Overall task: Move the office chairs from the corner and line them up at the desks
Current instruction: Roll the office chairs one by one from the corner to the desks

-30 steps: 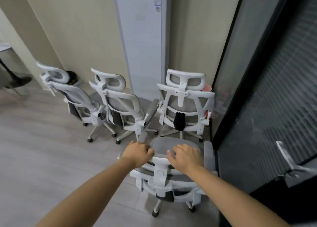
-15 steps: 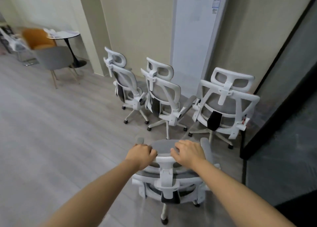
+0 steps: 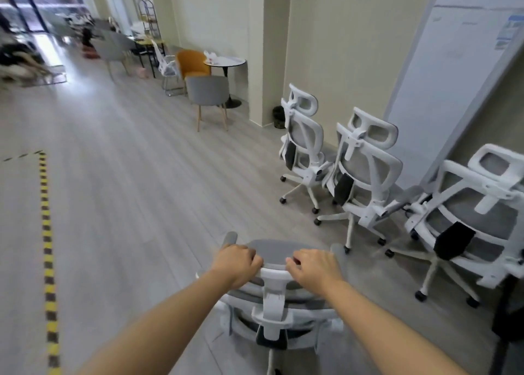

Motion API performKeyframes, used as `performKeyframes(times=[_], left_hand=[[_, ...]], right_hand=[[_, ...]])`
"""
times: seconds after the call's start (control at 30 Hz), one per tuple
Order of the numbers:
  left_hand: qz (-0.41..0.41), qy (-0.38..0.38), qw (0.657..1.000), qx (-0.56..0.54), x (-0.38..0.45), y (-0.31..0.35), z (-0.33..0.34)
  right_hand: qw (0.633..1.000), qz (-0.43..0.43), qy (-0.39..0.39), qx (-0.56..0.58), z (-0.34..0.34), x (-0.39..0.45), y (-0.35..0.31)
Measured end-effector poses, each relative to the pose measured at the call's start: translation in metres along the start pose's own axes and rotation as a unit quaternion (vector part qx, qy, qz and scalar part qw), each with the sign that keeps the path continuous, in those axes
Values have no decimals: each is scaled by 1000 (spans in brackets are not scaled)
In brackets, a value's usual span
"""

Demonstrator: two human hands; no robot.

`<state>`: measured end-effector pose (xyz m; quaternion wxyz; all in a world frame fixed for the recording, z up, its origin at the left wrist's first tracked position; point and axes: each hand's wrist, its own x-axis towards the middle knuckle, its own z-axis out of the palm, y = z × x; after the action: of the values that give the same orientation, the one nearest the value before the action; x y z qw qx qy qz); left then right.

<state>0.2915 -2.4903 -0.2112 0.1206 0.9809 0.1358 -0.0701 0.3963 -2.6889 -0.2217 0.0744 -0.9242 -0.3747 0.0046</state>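
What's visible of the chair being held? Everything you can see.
The held chair is seen from behind and above: white plastic frame, grey mesh back, grey padded headrest, grey armrest tips either side, a dark lumbar piece low on the back. It stands upright on the grey floor, left of three matching chairs and apart from them. The left hand and right hand grip the headrest. Its base is mostly hidden.

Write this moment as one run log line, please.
left hand grips headrest | right hand grips headrest | three office chairs by wall
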Motion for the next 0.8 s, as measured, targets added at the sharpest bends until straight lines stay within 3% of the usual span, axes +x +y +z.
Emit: performKeyframes(times=[0.37,0.8], left_hand=[[-151,62,987,0,-121,-189,-12],[-354,138,925,24,-266,-386,-33]], right_hand=[[986,-157,-54,24,28,50,-210],[926,-363,-85,54,71,120,-479]])
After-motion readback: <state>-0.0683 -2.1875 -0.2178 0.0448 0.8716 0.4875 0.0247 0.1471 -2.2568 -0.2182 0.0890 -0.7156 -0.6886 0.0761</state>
